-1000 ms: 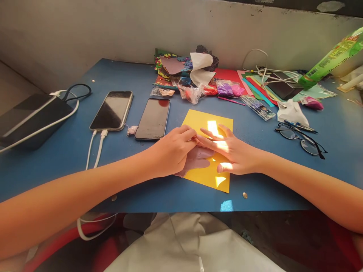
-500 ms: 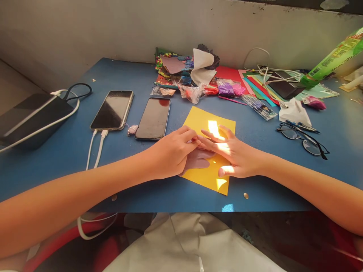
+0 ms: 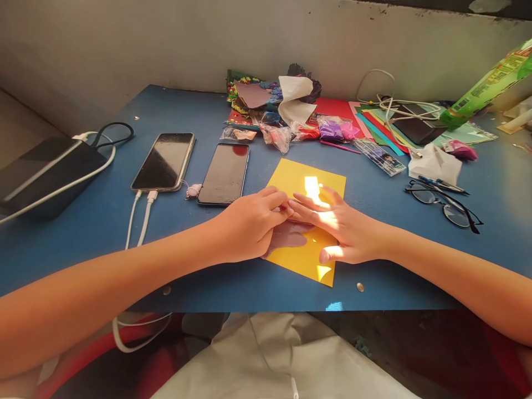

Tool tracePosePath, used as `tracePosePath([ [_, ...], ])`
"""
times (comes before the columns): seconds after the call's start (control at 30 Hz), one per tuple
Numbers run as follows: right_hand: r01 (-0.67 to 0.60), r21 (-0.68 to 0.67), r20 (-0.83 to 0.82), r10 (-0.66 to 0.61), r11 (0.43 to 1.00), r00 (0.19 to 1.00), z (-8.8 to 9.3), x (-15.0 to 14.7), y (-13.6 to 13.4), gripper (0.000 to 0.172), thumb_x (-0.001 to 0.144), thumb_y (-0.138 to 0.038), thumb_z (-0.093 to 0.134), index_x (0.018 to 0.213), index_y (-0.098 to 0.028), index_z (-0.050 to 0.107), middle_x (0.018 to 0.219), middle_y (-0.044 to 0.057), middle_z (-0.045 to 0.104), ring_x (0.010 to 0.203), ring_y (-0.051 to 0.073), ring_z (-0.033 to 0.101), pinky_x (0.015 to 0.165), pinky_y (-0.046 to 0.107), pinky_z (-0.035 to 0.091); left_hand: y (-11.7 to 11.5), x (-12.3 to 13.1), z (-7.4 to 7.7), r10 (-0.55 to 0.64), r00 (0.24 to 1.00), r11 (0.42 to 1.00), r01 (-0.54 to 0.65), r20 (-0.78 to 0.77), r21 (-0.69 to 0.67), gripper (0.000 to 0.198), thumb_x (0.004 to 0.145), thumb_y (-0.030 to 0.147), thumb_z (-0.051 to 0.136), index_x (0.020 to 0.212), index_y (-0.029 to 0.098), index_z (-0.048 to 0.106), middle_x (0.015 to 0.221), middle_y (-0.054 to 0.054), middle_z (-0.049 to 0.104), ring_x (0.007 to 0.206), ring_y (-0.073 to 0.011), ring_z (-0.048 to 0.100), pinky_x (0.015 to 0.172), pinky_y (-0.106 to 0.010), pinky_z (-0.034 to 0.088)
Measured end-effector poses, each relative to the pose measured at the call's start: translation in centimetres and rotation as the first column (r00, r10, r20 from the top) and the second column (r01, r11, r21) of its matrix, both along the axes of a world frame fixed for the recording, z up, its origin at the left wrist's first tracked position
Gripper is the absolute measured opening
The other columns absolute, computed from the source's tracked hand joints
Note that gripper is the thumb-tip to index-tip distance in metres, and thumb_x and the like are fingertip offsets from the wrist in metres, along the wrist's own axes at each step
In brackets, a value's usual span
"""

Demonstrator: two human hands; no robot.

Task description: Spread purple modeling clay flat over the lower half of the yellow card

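A sheet of yellow paper [image 3: 313,266] lies at an angle on the blue table, beneath both hands. My left hand [image 3: 264,221] is closed over its left part, thumb and fingertips pressed together against the fingers of my right hand; anything in that pinch is too small to make out. My right hand [image 3: 338,224] rests over the paper palm down, its fingers spread and the thumb apart. Between them shows a flat mauve patch [image 3: 288,237] with rounded edges, partly covered by my left hand. Bright sunlight falls across my right fingers and the sheet.
Left of the paper lie a phone [image 3: 224,174] and another phone [image 3: 164,162] with white cables. A black box [image 3: 50,177] stands far left. Wrapped clay packets [image 3: 332,128] and felt pieces [image 3: 253,94] are at the back. Glasses [image 3: 444,205] and pens lie right.
Both hands keep nearly the same place and pose over the yellow paper. The fingertips of my left hand and right hand shift only very slightly.
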State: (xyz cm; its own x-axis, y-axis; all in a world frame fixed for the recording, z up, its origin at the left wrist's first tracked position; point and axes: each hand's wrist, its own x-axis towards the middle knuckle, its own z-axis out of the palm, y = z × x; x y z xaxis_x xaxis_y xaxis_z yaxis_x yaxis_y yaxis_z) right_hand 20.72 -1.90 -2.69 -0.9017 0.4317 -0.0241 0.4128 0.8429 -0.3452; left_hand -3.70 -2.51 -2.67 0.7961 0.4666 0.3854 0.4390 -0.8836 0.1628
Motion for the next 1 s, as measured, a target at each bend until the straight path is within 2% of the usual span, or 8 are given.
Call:
tracePosePath([
  [0.2,-0.013,0.001,-0.031,0.013,1.0,0.999,-0.27,0.03,-0.06,0.089,0.094,-0.056,0.04,0.155,-0.015,-0.009,0.158,0.019,0.026,0.149,0.034,0.018,0.115,0.066,-0.003,-0.09,-0.1,0.18,-0.012,1.0,0.999,0.012,0.004,-0.046,0.031,0.097,0.015,0.038,0.098,0.009,0.069,0.099,-0.013,0.067,0.095,-0.0207,0.061,0.076,-0.03,0.057],
  [0.43,-0.004,0.006,-0.018,0.004,1.0,1.0,-0.12,-0.07,-0.25,0.089,0.093,-0.054,0.043,0.156,-0.017,-0.009,0.161,0.018,0.016,0.149,0.034,0.02,0.115,0.064,-0.001,-0.2,-0.18,0.12,-0.006,1.0,0.999,0.006,-0.015,-0.051,0.031,0.097,0.015,0.037,0.099,0.011,0.067,0.1,-0.012,0.067,0.095,-0.0214,0.061,0.075,-0.033,0.058],
  [0.63,-0.021,0.032,-0.043,0.023,0.999,0.999,-0.17,-0.06,-0.34,0.091,0.094,-0.056,0.044,0.155,-0.019,-0.014,0.161,0.018,0.017,0.148,0.034,0.023,0.115,0.064,-0.002,-0.37,-0.08,0.3,-0.013,1.0,0.998,0.013,-0.004,-0.058,0.029,0.097,0.016,0.038,0.092,0.012,0.067,0.096,-0.011,0.067,0.093,-0.0198,0.061,0.077,-0.031,0.057],
  [0.8,-0.025,0.022,-0.027,0.026,0.999,0.999,-0.13,-0.11,-0.46,0.095,0.093,-0.056,0.045,0.154,-0.019,-0.017,0.161,0.017,0.019,0.148,0.033,0.023,0.117,0.061,-0.005,-0.47,-0.19,0.0,-0.015,1.0,0.995,0.015,-0.002,-0.096,0.029,0.095,0.014,0.038,0.095,0.014,0.067,0.097,-0.011,0.066,0.097,-0.0207,0.061,0.081,-0.033,0.057],
  [1.0,-0.035,0.034,-0.015,0.036,0.999,0.999,-0.01,-0.1,-0.58,0.092,0.094,-0.058,0.043,0.154,-0.019,-0.014,0.162,0.017,0.013,0.146,0.033,0.028,0.117,0.062,-0.005,-0.62,-0.16,-0.02,-0.024,0.999,0.995,0.027,0.027,-0.095,0.031,0.098,0.018,0.037,0.094,0.011,0.067,0.095,-0.012,0.067,0.094,-0.0211,0.06,0.08,-0.034,0.057],
])
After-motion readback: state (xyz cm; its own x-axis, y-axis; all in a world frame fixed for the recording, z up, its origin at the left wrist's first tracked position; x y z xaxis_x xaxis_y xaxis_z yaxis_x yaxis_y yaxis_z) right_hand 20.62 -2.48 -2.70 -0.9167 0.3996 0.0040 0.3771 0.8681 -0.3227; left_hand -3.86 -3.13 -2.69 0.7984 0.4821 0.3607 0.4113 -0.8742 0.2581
